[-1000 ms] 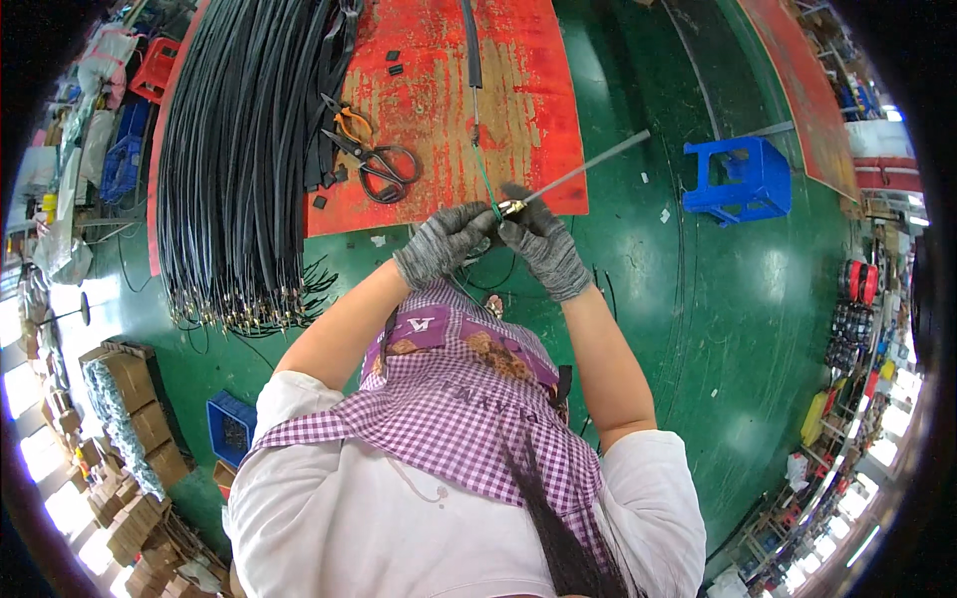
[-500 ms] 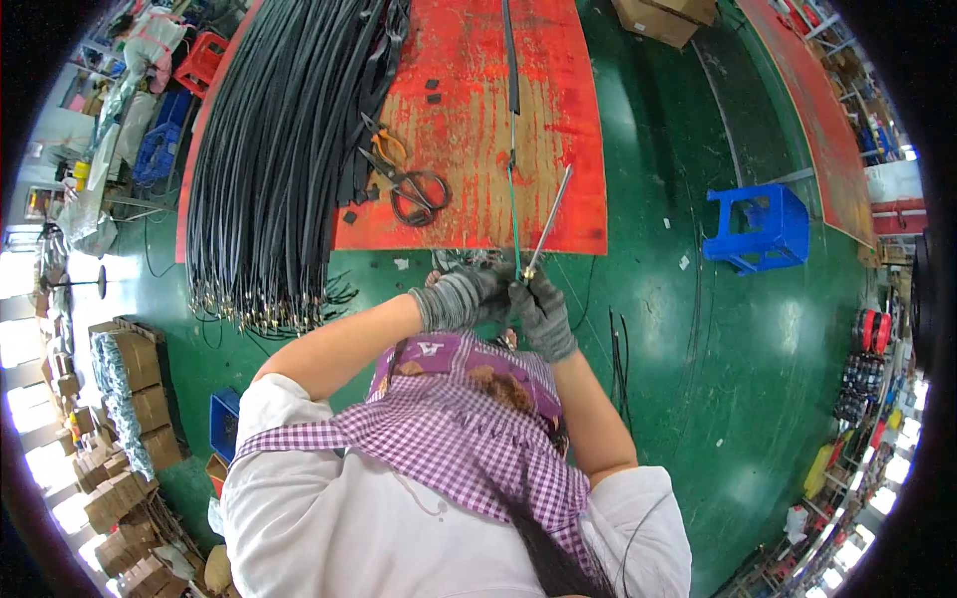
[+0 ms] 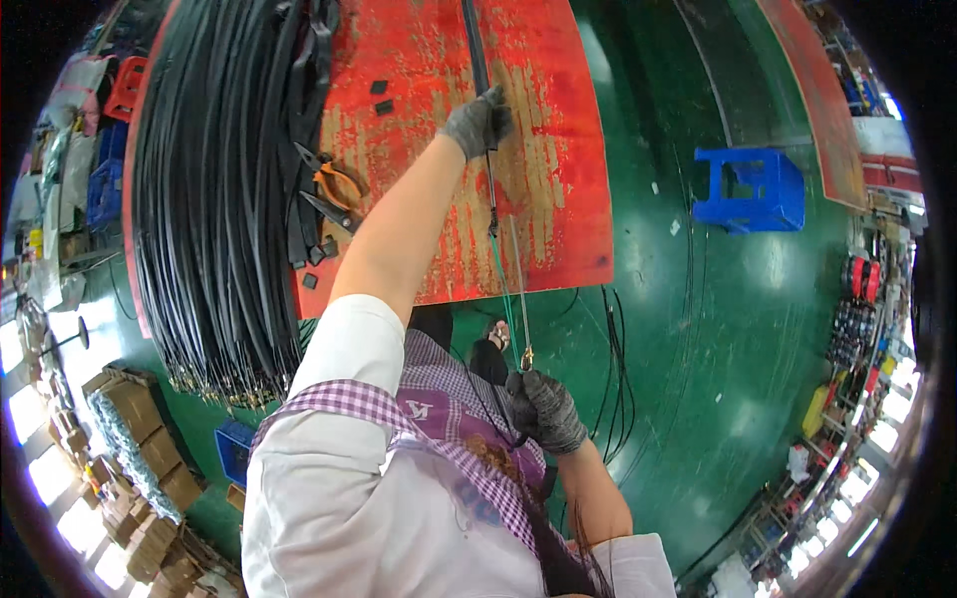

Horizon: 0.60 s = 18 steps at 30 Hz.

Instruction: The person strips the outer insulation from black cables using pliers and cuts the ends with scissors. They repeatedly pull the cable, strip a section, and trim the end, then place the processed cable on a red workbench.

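Observation:
My left hand (image 3: 478, 122), in a grey knit glove, reaches forward over the red worn tabletop (image 3: 419, 239), its fingers closed around a long black sleeve (image 3: 475, 45). A thin dark cable (image 3: 491, 189) runs from the sleeve's near end toward me and meets a green cord (image 3: 501, 269). Close to my body, beyond the table's near edge, my gloved right hand (image 3: 546, 411) is closed around the near end of a thin metal rod (image 3: 522, 304), where a brass-coloured fitting (image 3: 527, 356) shows. The green cord also runs down to this hand.
A thick bundle of black sleeved cables (image 3: 219, 199) covers the table's left side. Orange-handled pliers (image 3: 337, 186), partly hidden scissors (image 3: 327, 210) and small black pieces (image 3: 385, 107) lie beside it. A blue stool (image 3: 750, 189) stands on the green floor at right; black cables (image 3: 620, 379) hang nearby.
My left hand has moved from beside the right hand forward onto the black sleeve. The right hand has drawn back toward my body with the rod and green cord. The view has shifted.

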Each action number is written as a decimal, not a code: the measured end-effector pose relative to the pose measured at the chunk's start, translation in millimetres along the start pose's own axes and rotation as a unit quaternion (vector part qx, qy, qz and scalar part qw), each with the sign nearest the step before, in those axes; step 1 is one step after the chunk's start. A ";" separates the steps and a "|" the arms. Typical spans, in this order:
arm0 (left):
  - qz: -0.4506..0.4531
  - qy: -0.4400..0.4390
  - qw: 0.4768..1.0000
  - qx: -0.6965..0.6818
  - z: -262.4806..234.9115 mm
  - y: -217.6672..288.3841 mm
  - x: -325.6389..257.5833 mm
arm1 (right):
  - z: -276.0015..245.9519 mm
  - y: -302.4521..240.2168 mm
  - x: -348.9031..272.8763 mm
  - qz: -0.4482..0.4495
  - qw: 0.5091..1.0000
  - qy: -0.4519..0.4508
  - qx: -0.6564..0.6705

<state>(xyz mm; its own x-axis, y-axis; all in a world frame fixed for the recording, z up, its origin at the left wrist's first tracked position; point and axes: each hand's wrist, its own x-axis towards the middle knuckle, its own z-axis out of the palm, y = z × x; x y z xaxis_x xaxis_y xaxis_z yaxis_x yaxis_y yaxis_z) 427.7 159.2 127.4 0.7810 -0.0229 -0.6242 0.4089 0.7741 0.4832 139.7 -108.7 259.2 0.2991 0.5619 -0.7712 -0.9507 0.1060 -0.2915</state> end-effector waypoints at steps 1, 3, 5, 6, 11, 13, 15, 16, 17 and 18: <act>-0.037 0.018 0.999 0.009 -0.2 1.1 5.6 | 2.5 -2.7 6.3 -0.079 0.981 0.038 -0.175; -0.090 0.023 0.996 -0.011 -3.3 5.2 6.8 | 5.9 -10.0 34.1 -0.187 0.899 0.088 -0.386; -0.126 -0.012 0.990 -0.065 -5.5 7.3 0.1 | 6.9 -18.4 71.8 -0.321 0.816 0.127 -0.463; -0.128 -0.007 0.989 -0.069 -5.5 10.7 -3.3 | 8.5 -23.1 91.3 -0.409 0.761 0.122 -0.488; -0.133 -0.010 0.988 -0.072 3.2 22.2 -17.0 | 17.4 -46.4 116.8 -0.085 0.983 0.078 -0.140; -0.139 0.000 0.988 -0.068 7.4 25.6 -20.7 | 26.8 -54.3 116.4 -0.078 0.991 0.063 -0.087; -0.140 0.003 0.988 -0.067 10.5 27.5 -23.9 | 34.3 -62.8 117.1 -0.059 0.994 0.066 -0.066; -0.140 0.003 0.988 -0.066 12.4 28.0 -24.8 | 36.9 -67.4 118.6 -0.054 0.995 0.068 -0.048; -0.140 -0.008 0.988 -0.068 13.9 28.5 -25.4 | 39.1 -72.1 122.3 -0.079 0.991 0.070 -0.077; -0.140 -0.008 0.988 -0.071 15.3 29.4 -25.7 | 40.9 -77.3 127.9 -0.099 0.986 0.082 -0.103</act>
<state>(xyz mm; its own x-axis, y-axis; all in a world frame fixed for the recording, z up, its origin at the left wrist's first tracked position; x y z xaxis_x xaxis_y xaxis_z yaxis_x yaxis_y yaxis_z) 426.9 172.9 167.0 0.6544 -0.2566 -0.7113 0.5401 0.8170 0.2022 248.1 -11.6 206.2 0.5030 0.4039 -0.7641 -0.8404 0.0221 -0.5415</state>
